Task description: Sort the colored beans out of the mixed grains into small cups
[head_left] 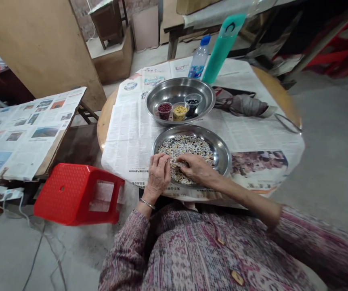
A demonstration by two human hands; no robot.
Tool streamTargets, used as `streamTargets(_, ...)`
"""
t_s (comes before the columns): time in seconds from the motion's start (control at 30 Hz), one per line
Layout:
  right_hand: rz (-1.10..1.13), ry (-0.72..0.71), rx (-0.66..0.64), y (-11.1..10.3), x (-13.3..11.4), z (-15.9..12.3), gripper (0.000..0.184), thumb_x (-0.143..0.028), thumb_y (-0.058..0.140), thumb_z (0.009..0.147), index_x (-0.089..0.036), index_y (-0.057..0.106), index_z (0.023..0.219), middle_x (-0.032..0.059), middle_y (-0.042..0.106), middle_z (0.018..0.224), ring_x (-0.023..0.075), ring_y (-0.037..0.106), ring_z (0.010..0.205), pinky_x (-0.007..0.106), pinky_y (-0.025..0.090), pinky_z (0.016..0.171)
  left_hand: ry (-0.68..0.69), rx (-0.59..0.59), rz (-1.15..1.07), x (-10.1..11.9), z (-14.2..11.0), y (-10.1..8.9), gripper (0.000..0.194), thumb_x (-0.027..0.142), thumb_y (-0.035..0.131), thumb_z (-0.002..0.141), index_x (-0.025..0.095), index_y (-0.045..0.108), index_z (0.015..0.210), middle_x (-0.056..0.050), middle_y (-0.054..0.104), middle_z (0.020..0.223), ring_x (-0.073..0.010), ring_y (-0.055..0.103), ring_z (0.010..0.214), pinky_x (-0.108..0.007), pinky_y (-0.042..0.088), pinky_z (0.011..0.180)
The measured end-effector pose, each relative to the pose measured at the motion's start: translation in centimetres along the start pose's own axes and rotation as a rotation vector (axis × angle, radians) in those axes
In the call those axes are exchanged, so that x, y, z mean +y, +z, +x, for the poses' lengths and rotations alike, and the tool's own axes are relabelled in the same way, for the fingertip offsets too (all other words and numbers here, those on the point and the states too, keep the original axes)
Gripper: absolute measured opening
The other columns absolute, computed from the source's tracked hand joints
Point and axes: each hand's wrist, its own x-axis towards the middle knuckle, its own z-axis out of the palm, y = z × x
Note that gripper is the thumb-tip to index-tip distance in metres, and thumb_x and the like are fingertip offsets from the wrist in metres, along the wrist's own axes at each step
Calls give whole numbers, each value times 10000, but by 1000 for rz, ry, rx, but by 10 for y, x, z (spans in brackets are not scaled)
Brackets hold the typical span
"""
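Observation:
A shallow steel basin (226, 155) near the table's front edge holds a mix of white, black, yellow and dark grains (189, 144). My left hand (158, 173) lies over its left rim, fingers curled and close together; whatever is in them is hidden. Inside the basin, my right hand (198, 169) reaches into the grains with thumb and fingers bent together, the tips too small to make out. Just behind, a second steel basin (152, 95) holds three clear cups: dark red beans (164, 109), yellow kernels (180, 110) and black beans (193, 101).
Newspaper (125, 141) covers the round table. Behind the basins stand a water bottle (199, 58) and a tall teal container (225, 46). A folded grey umbrella (243, 104) lies to the right. A red stool (68, 194) and a newspaper-covered bench (25, 137) are at left.

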Motion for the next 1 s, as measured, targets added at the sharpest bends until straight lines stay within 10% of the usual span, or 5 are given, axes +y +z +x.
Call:
streamTargets(0.27,-80,-346,-13,15,-21,39,357,-194,650,850,-230,699,1201,120,689,1289,290,587,1189,523,490,1045,-38,131,-28,-5,-3,4,218,223,360,1104,181,552,1198,-125,604,1196,-225,576,1163,-441,536,1010)
streamTargets(0.4,-265,-435,-154,7,-17,43,207,-190,663,826,-184,728,1023,130,712,1108,287,596,1071,475,488,966,-21,133,4,-4,-2,4,204,216,370,1104,184,559,1172,-109,606,1148,-216,583,1120,-411,542,976)
streamTargets(0.77,-500,204,93,-39,29,49,354,-306,476,964,-152,705,1186,182,698,1155,335,617,1085,446,505,860,-19,131,-26,-2,-1,3,202,178,399,1087,170,572,1191,-111,623,1135,-216,578,1096,-393,536,970)
streamTargets(1.0,-62,128,-206,-39,12,42,218,-326,542,932,-210,725,911,72,725,873,207,647,775,348,499,731,-38,97,-22,0,-1,1,204,172,396,1087,182,576,1184,-105,631,1125,-216,590,1085,-398,533,967)
